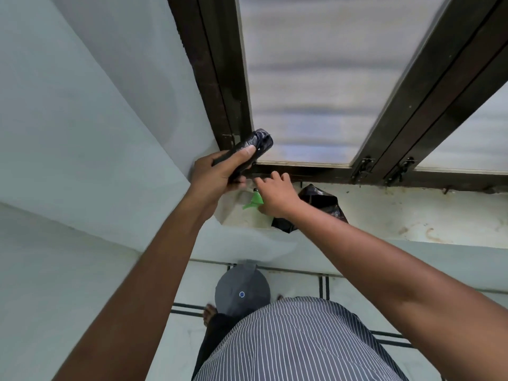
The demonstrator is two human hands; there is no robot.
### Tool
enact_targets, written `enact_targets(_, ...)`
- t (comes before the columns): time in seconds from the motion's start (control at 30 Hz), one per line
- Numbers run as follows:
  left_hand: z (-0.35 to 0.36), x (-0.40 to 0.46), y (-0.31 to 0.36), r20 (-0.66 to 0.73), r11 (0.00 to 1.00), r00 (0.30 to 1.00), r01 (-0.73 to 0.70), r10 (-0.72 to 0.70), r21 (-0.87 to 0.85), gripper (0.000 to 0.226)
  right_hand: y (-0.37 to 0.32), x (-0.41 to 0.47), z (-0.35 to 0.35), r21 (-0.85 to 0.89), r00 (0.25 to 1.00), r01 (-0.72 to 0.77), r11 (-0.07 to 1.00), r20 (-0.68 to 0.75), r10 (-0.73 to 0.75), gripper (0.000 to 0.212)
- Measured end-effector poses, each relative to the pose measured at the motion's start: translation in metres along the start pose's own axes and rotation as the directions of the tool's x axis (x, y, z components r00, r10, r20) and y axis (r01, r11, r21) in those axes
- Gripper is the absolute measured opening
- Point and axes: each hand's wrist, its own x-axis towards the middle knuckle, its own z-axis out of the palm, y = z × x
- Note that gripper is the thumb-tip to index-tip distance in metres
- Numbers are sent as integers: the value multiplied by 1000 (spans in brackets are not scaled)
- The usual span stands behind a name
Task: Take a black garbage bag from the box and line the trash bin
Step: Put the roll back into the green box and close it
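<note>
Left hand: the left hand (pixel 220 171) is raised to the lower left corner of the window frame (pixel 220 86), fingers and thumb curled round a roll of black garbage bags (pixel 247 149).
Roll: it points up and to the right out of the fist, its crumpled end showing against the frosted pane (pixel 308 78) just inside the window frame's corner.
Right hand: the right hand (pixel 275 193) reaches to the sill just below the window frame, back of the hand toward the camera, fingertips touching the frame's bottom rail; whether it holds anything cannot be told.
Green item: a small green plastic thing (pixel 254 200) shows at the left edge of the right hand, below the window frame.
Black bag: a loose crumpled black bag (pixel 321 202) lies on the sill (pixel 412 213) under the window frame, partly behind the right wrist.
Trash bin: the grey lidded trash bin (pixel 242 290) stands on the tiled floor (pixel 297 281) far below the window frame, against the wall, just ahead of the person's striped shirt (pixel 297 342).
Latches: two metal latches (pixel 362 167) sit on the window frame's bottom rail, right of both hands.
</note>
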Motion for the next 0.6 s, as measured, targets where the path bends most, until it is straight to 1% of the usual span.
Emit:
enact_targets(0.07,-3,-2,-2,-6,1000,1000,1,-1,8,37,-2,8,3,-19,999,17,1000,-36,-18,49)
enact_targets(0.13,-5,-5,-4,-1,1000,1000,-12,12,-9,36,0,12,-1,81,991,32,996,-130,-21,47)
enact_targets(0.17,-5,-7,-5,2,999,1000,-22,23,-28,36,1,11,-6,192,982,48,980,-191,-10,50)
enact_targets(0.2,-5,-9,-5,5,998,999,-33,33,-51,36,2,8,-11,329,968,76,941,-251,10,56)
enact_targets(0.23,-4,-10,-5,10,996,999,-41,42,-77,37,2,3,-15,459,953,114,881,-302,34,63)
enact_targets(0.27,-2,-11,-4,13,994,999,-43,45,-103,37,4,-3,-17,551,943,149,821,-330,50,70)
enact_targets(0.3,-1,-11,-3,13,991,999,-43,45,-125,36,6,-8,-17,601,939,171,780,-340,57,72)
enact_targets(0.37,2,-10,0,5,989,999,-37,39,-143,35,10,-17,-12,639,943,174,750,-328,61,69)
enact_targets(0.47,5,-7,2,12,991,999,-30,32,-129,34,14,-28,0,657,947,146,740,-309,88,63)
enact_targets(0.6,8,-4,-2,26,996,999,-27,30,-85,36,17,-30,5,660,940,150,736,-327,101,54)
